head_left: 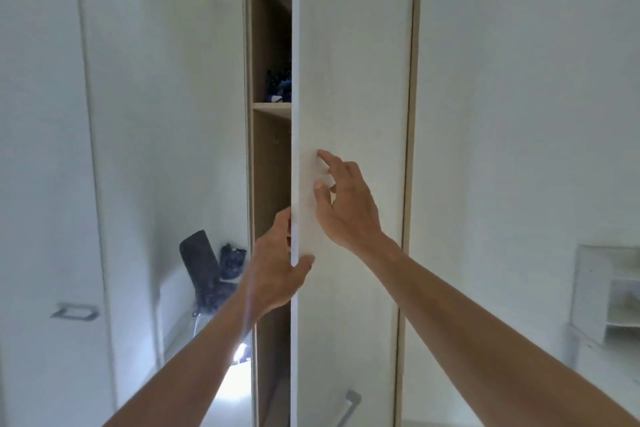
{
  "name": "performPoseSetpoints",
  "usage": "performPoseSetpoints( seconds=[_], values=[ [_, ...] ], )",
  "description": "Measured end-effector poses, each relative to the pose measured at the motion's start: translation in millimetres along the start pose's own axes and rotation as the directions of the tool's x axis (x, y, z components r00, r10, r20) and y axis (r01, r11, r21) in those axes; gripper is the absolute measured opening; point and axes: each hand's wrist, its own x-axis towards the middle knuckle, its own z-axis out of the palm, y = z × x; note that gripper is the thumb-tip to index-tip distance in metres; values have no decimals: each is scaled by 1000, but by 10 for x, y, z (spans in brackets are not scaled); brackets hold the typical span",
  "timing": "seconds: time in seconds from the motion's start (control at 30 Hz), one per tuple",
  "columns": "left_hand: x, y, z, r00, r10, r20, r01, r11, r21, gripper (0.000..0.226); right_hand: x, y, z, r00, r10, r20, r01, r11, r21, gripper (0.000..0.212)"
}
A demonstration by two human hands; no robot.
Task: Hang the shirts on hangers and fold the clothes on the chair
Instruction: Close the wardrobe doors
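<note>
The white wardrobe door (349,80) stood partly open, its free edge turned toward the camera, and both hands were on it. The left hand (277,274) gripped that edge low down, thumb lying across the outer face and fingers curled out of sight behind, so it was clamped on the door. The right hand (346,208) was just above it on the outer face, fingers spread apart and only the fingertips (323,154) touching the panel, closed on nothing. Left of the door's edge a narrow gap showed the wooden interior, with a shelf (272,109) carrying dark blue and purple items (278,85) that were too blurred to identify. Further left of the door, the glossy neighbouring door (166,114) reflected a dark chair (201,270) with dark clothes (232,262) heaped on it. No shirts or hangers could be made out inside the gap. A metal handle (348,406) sat near the bottom of the door, below both forearms. A low white shelf unit (602,291) stood well to the right of the door.
</note>
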Motion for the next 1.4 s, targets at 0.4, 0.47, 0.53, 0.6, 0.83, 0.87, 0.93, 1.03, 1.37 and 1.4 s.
performPoseSetpoints(
  seconds=[0.4, 0.47, 0.53, 0.6, 0.83, 0.87, 0.93, 1.03, 1.37, 1.4],
  values=[
    [668, -1165, -504, 979, 204, -27, -162, 846, 507, 115, 483, -131, 1223, 987, 129, 100, -108, 975, -192, 52],
    [846, -1268, -520, 968, 252, 11, -197, 728, 656, 115, 579, -84, 1347, 987, 122, 102, -96, 969, -228, 52],
    [1012, -1363, -473, 969, 239, 57, -206, 667, 716, 111, 696, -15, 1418, 986, 134, 97, -105, 962, -252, 54],
    [1154, -1444, -403, 970, 241, 45, -193, 637, 746, 106, 806, 81, 1497, 985, 143, 95, -112, 954, -279, 56],
    [1780, -1837, -123, 955, 281, -94, -109, 630, 769, 74, 1220, 514, 1730, 990, 136, 47, -105, 907, -407, 64],
    [1890, -1888, -91, 949, 297, -109, -113, 642, 758, 70, 1297, 586, 1760, 991, 125, 39, -97, 901, -423, 64],
    [2103, -1977, -57, 940, 309, -143, -103, 660, 744, 72, 1449, 721, 1812, 996, 92, 3, -81, 888, -452, 64],
    [2425, -2076, -61, 934, 297, -197, -62, 680, 730, 76, 1712, 915, 1902, 997, 45, -60, -69, 868, -492, 63],
    [2855, -2442, 100, 944, 276, -182, -73, 711, 699, 75, 2044, 1417, 2320, 974, -88, -208, -42, 835, -549, 63],
    [2888, -2470, 116, 944, 277, -178, -78, 712, 698, 74, 2062, 1452, 2360, 971, -97, -219, -42, 830, -556, 63]
  ],
)
